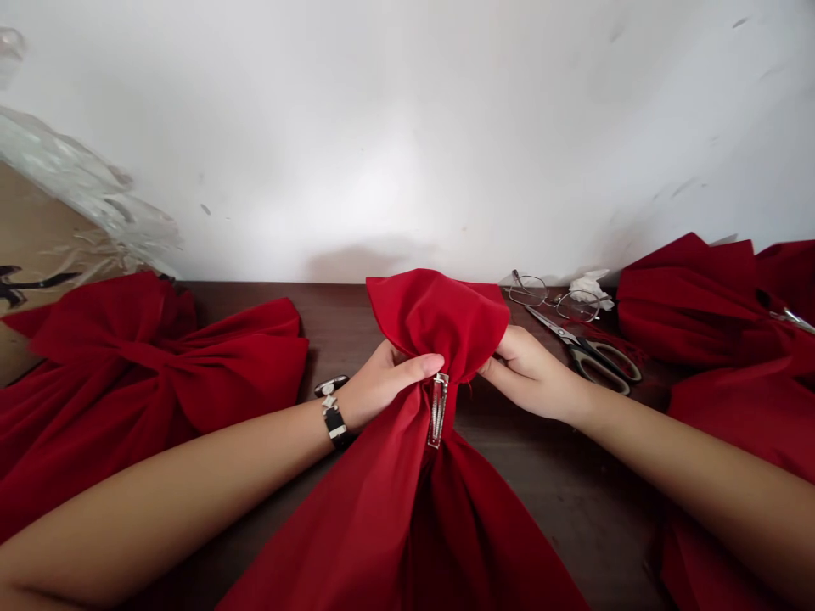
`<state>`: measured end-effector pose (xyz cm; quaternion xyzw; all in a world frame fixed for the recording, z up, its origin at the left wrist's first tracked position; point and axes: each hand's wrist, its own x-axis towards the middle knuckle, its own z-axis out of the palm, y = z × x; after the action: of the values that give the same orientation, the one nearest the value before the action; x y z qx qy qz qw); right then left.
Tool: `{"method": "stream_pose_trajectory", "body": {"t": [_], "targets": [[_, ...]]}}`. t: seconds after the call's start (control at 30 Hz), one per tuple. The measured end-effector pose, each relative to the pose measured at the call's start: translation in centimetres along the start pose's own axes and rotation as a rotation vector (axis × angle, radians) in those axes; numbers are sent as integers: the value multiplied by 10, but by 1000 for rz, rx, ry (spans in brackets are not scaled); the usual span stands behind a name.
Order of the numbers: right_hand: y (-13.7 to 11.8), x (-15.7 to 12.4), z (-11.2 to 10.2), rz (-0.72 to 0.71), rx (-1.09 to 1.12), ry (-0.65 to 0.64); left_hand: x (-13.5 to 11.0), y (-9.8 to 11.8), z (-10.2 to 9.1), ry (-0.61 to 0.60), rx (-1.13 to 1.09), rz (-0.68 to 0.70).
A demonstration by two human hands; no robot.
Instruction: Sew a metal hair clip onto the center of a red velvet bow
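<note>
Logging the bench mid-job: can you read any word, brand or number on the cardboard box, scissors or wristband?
Nothing can be read as text.
Cardboard box: a black printed mark, cut off and too blurred to read.
Scissors: no legible marking.
Black wristband: silver pieces, no legible marking.

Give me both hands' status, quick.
Left hand: closed, gripping the gathered red fabric beside the metal clip.
Right hand: closed, holding the same fabric at its edge.

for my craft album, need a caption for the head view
Left hand and right hand hold gathered red fabric bearing a metal clip
</note>
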<state>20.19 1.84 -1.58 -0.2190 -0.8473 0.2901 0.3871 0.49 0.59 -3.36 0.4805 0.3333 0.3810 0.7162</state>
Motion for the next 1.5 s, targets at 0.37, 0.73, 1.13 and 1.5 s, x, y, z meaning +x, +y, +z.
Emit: {"method": "stream_pose_trajectory", "body": {"t": [0.37,0.73,1.13,1.5], "targets": [[5,0,-3,31,-86,-29,4,2,3,60,-57,-23],[-3,1,0,55,150,-4,1,-2,-1,-56,1,-50],[-7,2,2,32,121,-9,2,1,0,-18,45,-57],[-7,4,0,-57,100,-97,2,1,-1,-80,35,-25]]}}
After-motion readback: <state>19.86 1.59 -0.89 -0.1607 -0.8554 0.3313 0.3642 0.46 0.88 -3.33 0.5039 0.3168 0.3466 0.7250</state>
